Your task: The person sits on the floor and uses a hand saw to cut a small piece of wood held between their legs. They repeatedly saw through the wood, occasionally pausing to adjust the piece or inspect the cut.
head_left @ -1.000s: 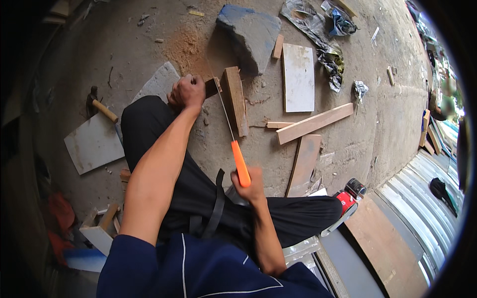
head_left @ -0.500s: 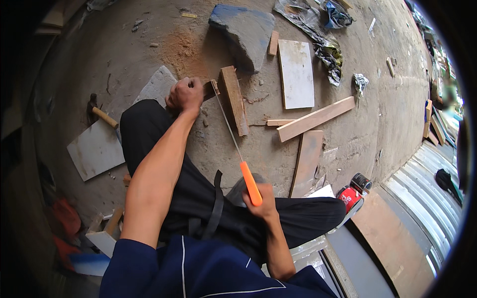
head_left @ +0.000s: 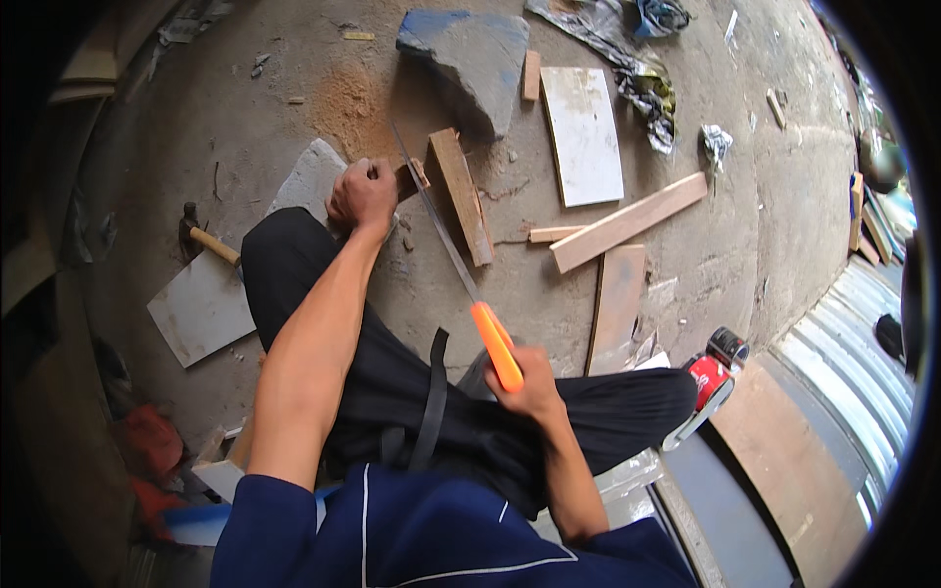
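Observation:
My right hand [head_left: 529, 384] is wrapped round the orange handle [head_left: 498, 348] of a handsaw. Its thin blade [head_left: 446, 240] slants away and to the left, its far part lying against the end of a short dark wood piece [head_left: 408, 182]. My left hand [head_left: 363, 196] grips that piece, fingers closed over it beside my left knee. Just right of the blade, a thick wooden block [head_left: 461, 196] lies on the ground, apart from both hands. What supports the held piece from below is mostly hidden by my hand.
A big grey-blue stone [head_left: 466, 59] sits ahead, with sawdust [head_left: 353, 108] to its left. A hammer [head_left: 211, 240] rests by a white board [head_left: 201, 309] at left. On the right lie another white board [head_left: 585, 137], a plank [head_left: 627, 223] and a red-labelled can [head_left: 708, 380].
My right hand has pushed the saw slightly forward, and more of the blade's flat side shows. My left hand keeps its hold on the wood piece. The whole view has shifted a little.

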{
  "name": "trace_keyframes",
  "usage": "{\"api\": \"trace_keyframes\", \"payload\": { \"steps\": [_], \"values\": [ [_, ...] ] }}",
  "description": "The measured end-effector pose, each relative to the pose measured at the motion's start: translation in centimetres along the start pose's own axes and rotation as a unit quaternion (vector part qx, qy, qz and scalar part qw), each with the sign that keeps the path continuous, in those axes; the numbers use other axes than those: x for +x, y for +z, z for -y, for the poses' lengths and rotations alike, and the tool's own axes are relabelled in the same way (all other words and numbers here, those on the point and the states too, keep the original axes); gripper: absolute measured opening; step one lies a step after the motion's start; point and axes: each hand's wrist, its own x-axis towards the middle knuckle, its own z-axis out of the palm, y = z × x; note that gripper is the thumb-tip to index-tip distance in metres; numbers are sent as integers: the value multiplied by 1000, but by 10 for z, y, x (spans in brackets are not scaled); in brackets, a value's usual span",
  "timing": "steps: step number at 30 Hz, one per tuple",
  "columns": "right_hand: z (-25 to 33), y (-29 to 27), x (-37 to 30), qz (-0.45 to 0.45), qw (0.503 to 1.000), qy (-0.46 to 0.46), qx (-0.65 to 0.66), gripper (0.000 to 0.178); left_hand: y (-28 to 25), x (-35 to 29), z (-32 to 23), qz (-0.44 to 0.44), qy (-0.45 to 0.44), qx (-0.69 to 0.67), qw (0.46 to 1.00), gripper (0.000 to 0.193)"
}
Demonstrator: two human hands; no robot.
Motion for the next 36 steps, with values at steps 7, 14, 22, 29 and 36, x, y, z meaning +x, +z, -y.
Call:
{"api": "trace_keyframes", "payload": {
  "steps": [7,14,22,29,36],
  "values": [
    [-5,8,47,-33,999,-7,4,8,2,6,-6,6,-92,-10,996,28],
    [18,12,81,-93,983,-113,-110,11,7,11,1,11,-53,-14,998,28],
    [30,-14,-8,5,999,31,20,9,4,5,0,18,-57,-19,998,26],
    [24,11,100,-21,999,43,-24,11,7,16,-7,16,-82,-30,996,24],
    [40,-8,21,1,996,64,-55,8,3,1,1,-7,-23,-21,999,27]
  ]
}}
